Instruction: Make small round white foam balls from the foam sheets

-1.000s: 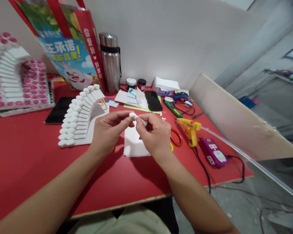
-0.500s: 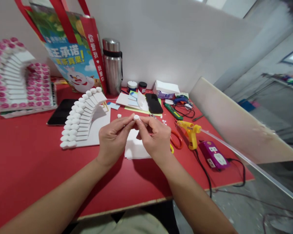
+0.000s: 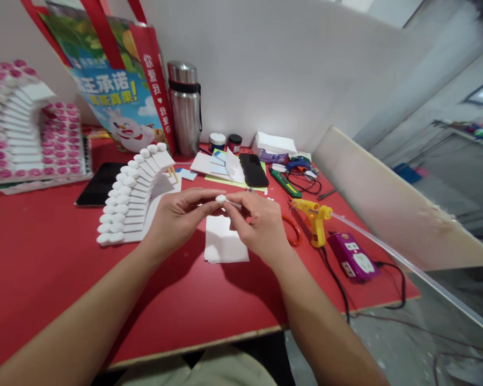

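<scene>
A small, rounded white piece (image 3: 221, 199) sits between my fingertips above the middle of the table; its material is hard to make out. My left hand (image 3: 175, 217) pinches it from the left with thumb and fingers. From the other side, my right hand (image 3: 261, 220) closes on it with bent fingers. Beneath the hands lies a stack of white paper sheets (image 3: 226, 244). To the left of my left hand stands a white curved staircase model (image 3: 134, 201), edged with similar white rounded pieces.
A yellow glue gun (image 3: 314, 217), purple power socket (image 3: 353, 257) and red-handled scissors (image 3: 293, 231) lie right. Behind are a black phone (image 3: 253, 170), green cutter (image 3: 285, 183) and steel flask (image 3: 184, 110). A tablet (image 3: 99, 185), pink-dotted model (image 3: 62, 142) and printed bag (image 3: 121, 91) stand left.
My left hand has shifted left and its fingers have straightened somewhat. The white piece sits slightly lower and is tilted differently between the fingertips.
</scene>
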Available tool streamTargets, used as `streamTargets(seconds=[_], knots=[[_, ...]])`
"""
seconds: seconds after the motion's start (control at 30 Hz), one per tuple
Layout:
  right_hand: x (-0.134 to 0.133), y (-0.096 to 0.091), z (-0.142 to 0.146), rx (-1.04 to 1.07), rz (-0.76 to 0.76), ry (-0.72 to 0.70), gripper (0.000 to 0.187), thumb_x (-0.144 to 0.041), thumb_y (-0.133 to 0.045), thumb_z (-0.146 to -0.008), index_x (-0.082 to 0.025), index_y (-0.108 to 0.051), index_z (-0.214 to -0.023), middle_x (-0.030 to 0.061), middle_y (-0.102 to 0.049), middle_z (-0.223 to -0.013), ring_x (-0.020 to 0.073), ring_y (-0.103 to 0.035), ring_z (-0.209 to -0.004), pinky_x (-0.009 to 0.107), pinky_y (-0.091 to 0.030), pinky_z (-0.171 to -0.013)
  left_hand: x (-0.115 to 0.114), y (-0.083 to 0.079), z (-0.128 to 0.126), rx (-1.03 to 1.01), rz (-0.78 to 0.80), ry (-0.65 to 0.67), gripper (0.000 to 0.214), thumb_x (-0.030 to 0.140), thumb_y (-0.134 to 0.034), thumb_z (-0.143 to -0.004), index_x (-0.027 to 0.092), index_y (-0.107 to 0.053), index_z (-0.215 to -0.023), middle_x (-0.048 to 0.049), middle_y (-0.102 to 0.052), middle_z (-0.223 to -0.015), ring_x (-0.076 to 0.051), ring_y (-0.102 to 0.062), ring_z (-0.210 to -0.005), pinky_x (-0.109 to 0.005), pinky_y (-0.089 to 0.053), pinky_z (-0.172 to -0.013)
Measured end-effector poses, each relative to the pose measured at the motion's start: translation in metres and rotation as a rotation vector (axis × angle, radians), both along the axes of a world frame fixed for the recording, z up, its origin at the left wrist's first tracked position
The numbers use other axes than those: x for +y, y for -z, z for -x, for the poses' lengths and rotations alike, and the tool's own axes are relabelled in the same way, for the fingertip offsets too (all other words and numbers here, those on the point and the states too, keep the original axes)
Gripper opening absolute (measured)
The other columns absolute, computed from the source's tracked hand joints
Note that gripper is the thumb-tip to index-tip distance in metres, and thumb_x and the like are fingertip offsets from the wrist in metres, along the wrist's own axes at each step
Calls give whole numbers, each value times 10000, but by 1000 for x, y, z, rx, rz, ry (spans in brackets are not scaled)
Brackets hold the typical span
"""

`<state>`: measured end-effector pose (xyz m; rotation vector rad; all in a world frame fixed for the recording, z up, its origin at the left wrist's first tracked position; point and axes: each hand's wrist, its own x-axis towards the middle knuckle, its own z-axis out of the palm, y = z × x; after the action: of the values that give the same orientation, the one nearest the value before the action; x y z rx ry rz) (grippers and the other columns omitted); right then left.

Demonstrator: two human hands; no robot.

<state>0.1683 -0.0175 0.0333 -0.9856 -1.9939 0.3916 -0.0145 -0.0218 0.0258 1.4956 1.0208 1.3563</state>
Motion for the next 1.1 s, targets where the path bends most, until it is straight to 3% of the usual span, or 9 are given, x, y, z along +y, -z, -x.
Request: streamTargets(seconds=[0.27, 0.4, 0.53, 0.6, 0.67, 0.83, 0.9, 0.97, 1.1], knots=[[4, 0, 2, 62, 134, 78, 49, -228, -664, -910, -190, -690, -926, 6, -717, -770, 129, -636, -636, 248, -468, -625, 4, 5, -1, -124, 151, 85, 245, 352, -814, -835, 172, -774, -995, -67, -781, -950, -203, -738, -863, -343, -598, -840], [5, 5, 5, 4, 29, 158, 30, -189, -658, -856, -192, -652, -827, -15, -679, -701, 112, -584, -579, 237, -429, -594, 4, 9, -5, -150, 217, 96, 235, 352, -823, -825, 168, -752, -951, -60, -769, -908, -181, -720, -799, -310, -581, -766], [4, 14, 8, -155, -214, 259, 119, -224, -585, -901, -184, -642, -805, 35, -681, -709, 147, -587, -603, 270, -411, -589, 2, 12, -16, -290, 251, 35, 193, 309, -847, -793, 170, -746, -880, -31, -748, -820, -158, -702, -751, -287, -572, -735], [3, 14, 9, -195, -240, 277, 171, -245, -553, -923, -186, -643, -790, 61, -686, -722, 169, -608, -638, 285, -421, -604, 3, 14, -18, -358, 259, 33, 174, 286, -853, -782, 171, -748, -861, -25, -743, -811, -149, -695, -739, -284, -572, -737], [3, 9, 9, -77, -78, 224, 152, -273, -582, -919, -190, -653, -814, 57, -693, -734, 168, -627, -644, 280, -451, -612, 5, 16, -16, -373, 252, 54, 166, 277, -850, -786, 171, -756, -873, -28, -744, -826, -140, -683, -722, -280, -567, -729], [10, -8, 1, 570, 818, -93, 366, -545, -589, -955, -191, -636, -1033, 56, -735, -782, 162, -662, -545, 258, -507, -494, 12, 17, -3, -364, 223, 97, 196, 314, -839, -804, 173, -760, -915, -41, -746, -845, -167, -699, -747, -312, -570, -753], [14, -10, -2, 707, 1036, -155, 406, -571, -564, -968, -173, -638, -981, 83, -749, -783, 154, -653, -528, 240, -496, -461, 12, 16, -1, -335, 207, 82, 205, 319, -840, -801, 175, -759, -921, -45, -747, -858, -177, -704, -771, -321, -566, -766], [17, -9, -4, 767, 1128, -194, 392, -538, -613, -951, -151, -657, -904, 95, -750, -771, 123, -605, -497, 214, -463, -434, 11, 14, -1, -273, 198, 68, 212, 323, -836, -801, 174, -762, -933, -53, -750, -869, -182, -699, -782, -324, -556, -759], [15, -6, -3, 809, 1107, -232, 322, -449, -761, -858, -129, -723, -879, 47, -713, -747, 61, -458, -464, 182, -365, -394, 8, 12, -2, -174, 199, 100, 216, 335, -809, -825, 182, -758, -969, -60, -751, -867, -199, -698, -805, -343, -549, -765]])
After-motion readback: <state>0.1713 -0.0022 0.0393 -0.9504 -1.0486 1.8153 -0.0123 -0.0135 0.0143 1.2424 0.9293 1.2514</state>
